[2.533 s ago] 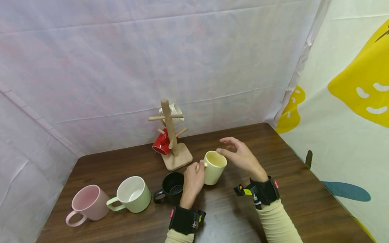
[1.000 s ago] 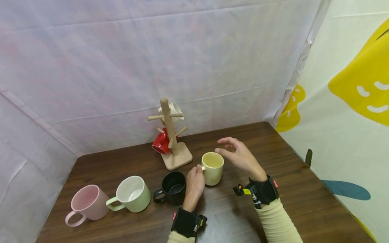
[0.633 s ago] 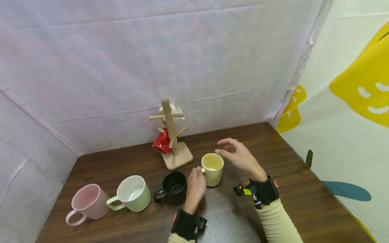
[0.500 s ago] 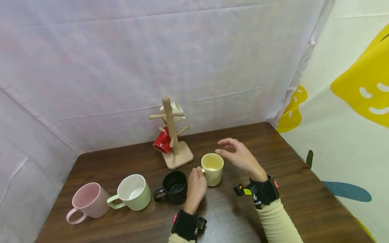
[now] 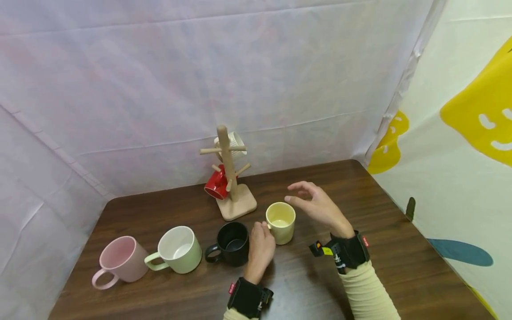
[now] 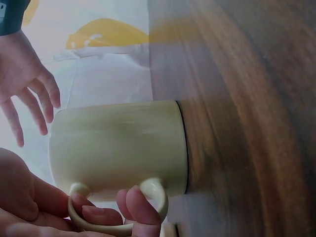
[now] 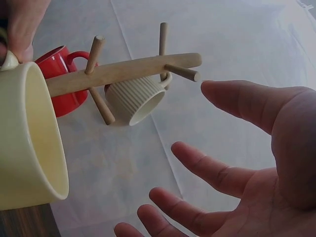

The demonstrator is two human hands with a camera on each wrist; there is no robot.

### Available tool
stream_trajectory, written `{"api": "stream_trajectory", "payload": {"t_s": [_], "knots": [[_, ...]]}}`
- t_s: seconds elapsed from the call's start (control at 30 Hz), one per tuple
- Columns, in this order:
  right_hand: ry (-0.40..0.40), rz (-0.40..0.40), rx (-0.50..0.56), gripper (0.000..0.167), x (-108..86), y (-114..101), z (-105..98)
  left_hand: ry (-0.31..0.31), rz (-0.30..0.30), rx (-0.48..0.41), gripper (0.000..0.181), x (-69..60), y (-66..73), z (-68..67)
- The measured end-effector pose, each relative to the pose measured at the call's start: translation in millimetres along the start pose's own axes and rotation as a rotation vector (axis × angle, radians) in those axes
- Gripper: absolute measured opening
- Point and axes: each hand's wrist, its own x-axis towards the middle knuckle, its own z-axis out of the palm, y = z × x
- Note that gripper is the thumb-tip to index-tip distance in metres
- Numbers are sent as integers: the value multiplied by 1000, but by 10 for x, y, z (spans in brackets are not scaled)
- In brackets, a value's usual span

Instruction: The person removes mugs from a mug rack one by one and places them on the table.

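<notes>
Toward the right half of the surface [image 5: 392, 240], between the rack [image 5: 226, 155] and the right edge, the yellow mug [image 5: 281, 230] stands upright, its base apparently resting down. The left hand [image 5: 261, 250] grips it by the handle [image 6: 162, 197], fingers through the loop, while the right hand [image 5: 318, 208] hangs beside its right side, fingers loosely bent and parted, holding nothing and apart from the rim. The step in hand looks to be positioning this mug by its handle; the next move seems to call for a firm hold on the loop and a straight lift, with the right hand either steadying the wall or giving way. Room is tight on the left: the black mug [image 5: 234, 256] sits just beside the left hand, so a sideways swing could knock it. Further along, the green mug [image 5: 188, 258] and the pink mug [image 5: 134, 267] carry the row toward the left edge. Near the far edge, the rack bears the white mug [image 5: 237, 140] high and the red mug [image 5: 216, 184] low; its upper left peg [image 5: 209, 151] is bare. More generous space lies past the right hand, where bare surface runs to the right edge and far right corner.
</notes>
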Motion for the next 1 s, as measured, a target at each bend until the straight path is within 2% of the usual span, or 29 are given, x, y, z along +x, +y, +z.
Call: {"api": "stream_trajectory", "payload": {"t_s": [0.1,0.47,0.8,1.0], "knots": [[-4,-5,-6,42,-2,-3,-3,-14,-9,4,25,-6,-5,-8],[-11,0,5,43,-8,-2,7,8,1,27,25,-38,-2,-17],[-16,15,4,42,-10,-4,24,-15,-14,40,25,-44,-16,-24],[-22,9,-15,44,8,-3,35,15,4,56,23,-63,1,-16]]}}
